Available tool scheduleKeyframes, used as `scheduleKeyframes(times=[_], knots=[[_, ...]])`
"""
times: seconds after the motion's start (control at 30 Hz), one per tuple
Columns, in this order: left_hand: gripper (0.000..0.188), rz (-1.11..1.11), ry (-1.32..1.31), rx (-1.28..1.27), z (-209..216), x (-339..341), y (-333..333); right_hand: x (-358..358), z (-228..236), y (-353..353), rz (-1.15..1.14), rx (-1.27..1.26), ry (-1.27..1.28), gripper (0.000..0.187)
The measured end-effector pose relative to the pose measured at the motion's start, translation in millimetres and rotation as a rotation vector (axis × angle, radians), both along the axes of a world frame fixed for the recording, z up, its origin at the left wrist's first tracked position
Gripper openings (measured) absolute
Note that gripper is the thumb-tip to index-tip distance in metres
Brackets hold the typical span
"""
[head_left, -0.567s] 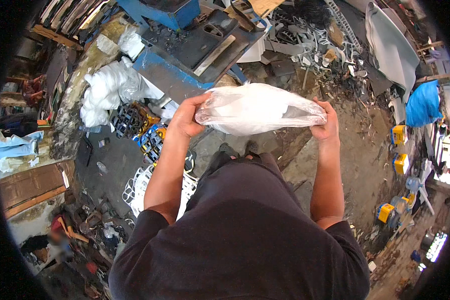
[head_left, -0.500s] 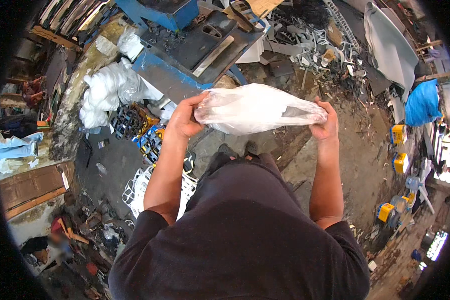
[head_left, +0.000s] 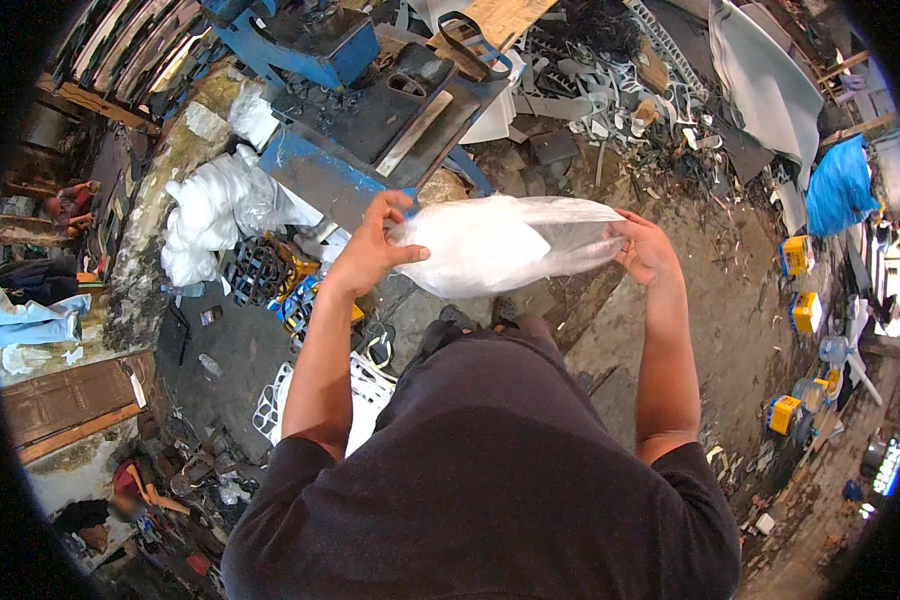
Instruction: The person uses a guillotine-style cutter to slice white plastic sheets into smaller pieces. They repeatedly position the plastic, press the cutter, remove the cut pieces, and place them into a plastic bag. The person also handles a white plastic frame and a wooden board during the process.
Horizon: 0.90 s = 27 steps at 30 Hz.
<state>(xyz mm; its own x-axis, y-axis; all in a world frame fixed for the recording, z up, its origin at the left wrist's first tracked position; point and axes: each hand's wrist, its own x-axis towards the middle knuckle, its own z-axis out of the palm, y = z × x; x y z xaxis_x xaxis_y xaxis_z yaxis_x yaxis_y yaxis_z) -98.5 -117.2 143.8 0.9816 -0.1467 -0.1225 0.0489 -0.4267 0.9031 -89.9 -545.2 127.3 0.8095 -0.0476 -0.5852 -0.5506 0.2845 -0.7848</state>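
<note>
A clear plastic bag with a white sheet-like filling is stretched between my hands, above my feet. At its left end my left hand holds the bag loosely, thumb on the near side and fingers spread at the far side. My right hand pinches the bag's loose right end between thumb and fingers. The plastic on that side is see-through and spread wide, while the filling lies toward the left. How the white filling is folded inside cannot be made out.
A blue metal machine or bench stands ahead to the left, beside a pile of white filled bags. White cut-out sheets lie by my left forearm. Scrap cuttings cover the floor ahead. Yellow-labelled containers line the right side. Someone sits at lower left.
My left fingers have loosened and spread at the bag's left end. The right end has opened from a bunched twist into a wide, clear flap, and the white filling sits further left.
</note>
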Motion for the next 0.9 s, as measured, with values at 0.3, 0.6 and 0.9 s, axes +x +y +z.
scheduleKeyframes(times=[0.3, 0.6, 0.9], knots=[[0.028, 0.171, 0.789, -0.904, -78.9, -2.7, 5.3, -6.3, -48.2, -36.6, -0.015, 0.295, 0.146, 0.032], [0.038, 0.383, 0.754, -1.297, -109.2, 15.0, -42.1, 45.4, -102.8, -74.6, -0.204, 0.638, 0.199, 0.04], [0.045, 0.527, 0.532, -1.196, -121.0, 80.6, -139.1, 161.7, -112.7, -140.2, 0.517, -0.196, -0.056, 0.044]])
